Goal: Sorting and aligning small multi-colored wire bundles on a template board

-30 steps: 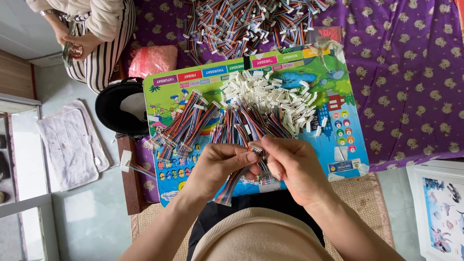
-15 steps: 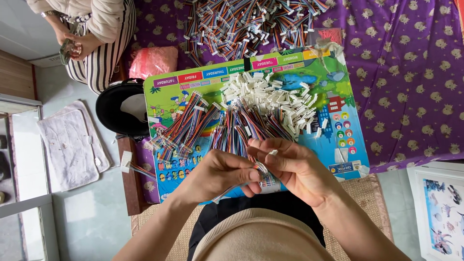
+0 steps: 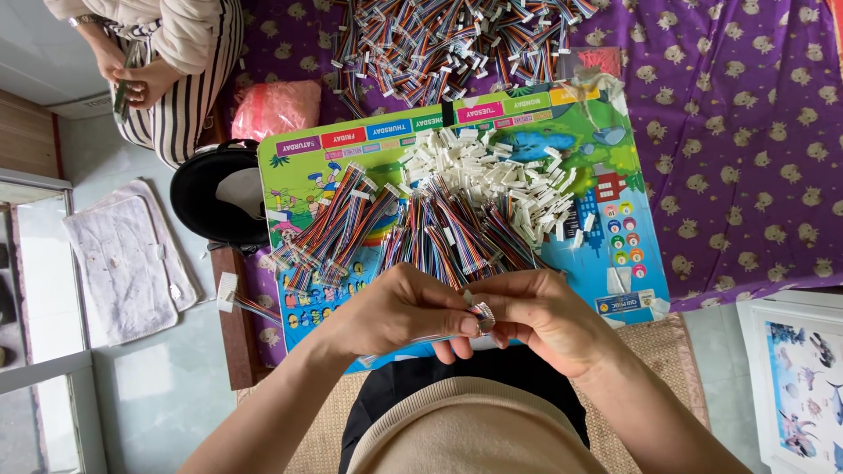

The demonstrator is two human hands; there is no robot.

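My left hand (image 3: 397,309) and my right hand (image 3: 536,316) meet over my lap, at the near edge of a colourful picture board (image 3: 303,184). Both pinch one multicoloured ribbon cable (image 3: 481,314) at its metal-tipped end; its tail runs left under my left hand. On the board, just beyond my hands, lie bundles of the same striped cables (image 3: 457,233) and a heap of small white plastic connectors (image 3: 492,171). A second cable bundle (image 3: 334,224) lies to the left on the board.
A big pile of finished cables (image 3: 448,39) covers the purple patterned cloth (image 3: 738,132) at the back. Another person (image 3: 162,61) sits at the top left. A black round stool (image 3: 215,193), a pink bag (image 3: 277,107) and a woven mat (image 3: 659,351) are nearby.
My hands have come closer together and a little lower, with the cable end now pinched between both thumbs. The piles on the board have not moved.
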